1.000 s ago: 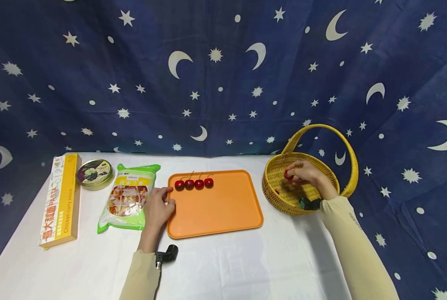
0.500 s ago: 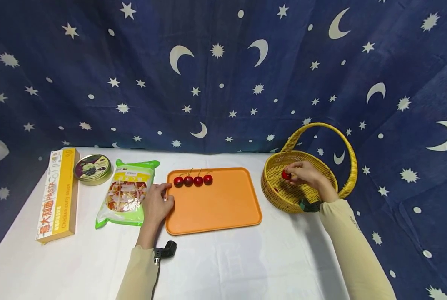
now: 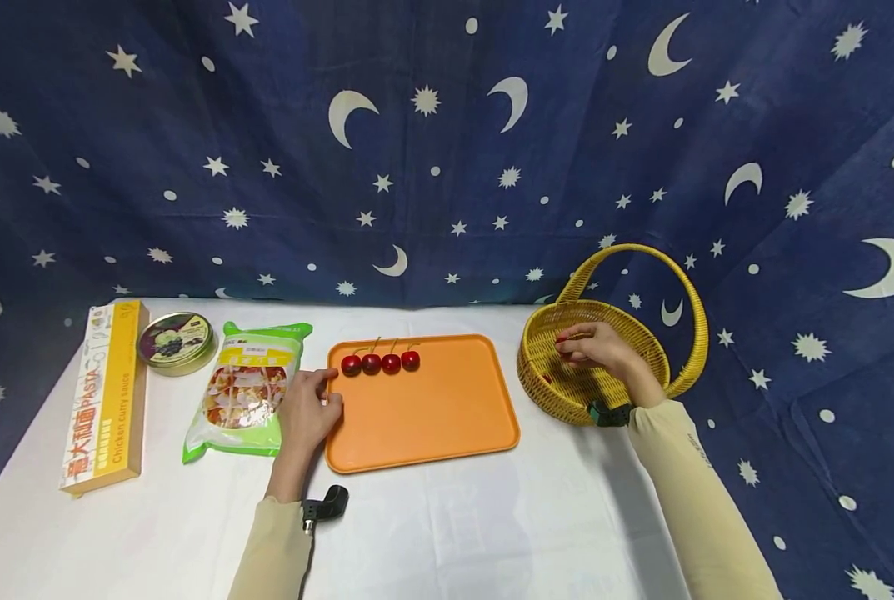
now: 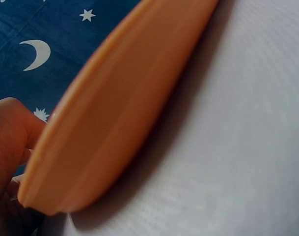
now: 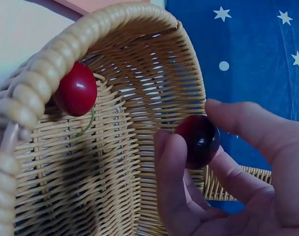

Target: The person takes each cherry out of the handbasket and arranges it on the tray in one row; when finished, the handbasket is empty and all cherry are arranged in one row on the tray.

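My right hand (image 3: pixel 598 348) is over the yellow wicker basket (image 3: pixel 554 410), pinching a dark red cherry (image 5: pixel 197 141) between thumb and fingertips. Another cherry (image 5: pixel 76 89), bright red with a green stem, lies inside against the basket wall. To the left is an orange tray (image 3: pixel 432 417) with several cherries (image 3: pixel 391 363) in a row along its far left part, stems pointing away. At the tray's left edge rests my left hand (image 3: pixel 307 414), thumb and index finger touching the rim; the left wrist view shows part of this hand behind the tray's corner.
Left of the tray lie a green and yellow food bag (image 3: pixel 246 396), a round tin (image 3: pixel 177 343) and a long pasta box (image 3: pixel 107 396) on the white tablecloth (image 3: pixel 432 533). The basket's tall handle (image 3: pixel 697 308) arches up on its right. A blue star-patterned curtain (image 3: pixel 417 208) hangs behind.
My right hand stays over the basket with the cherry, which is now more hidden behind the fingers in the head view. The left hand keeps its place at the tray's edge.
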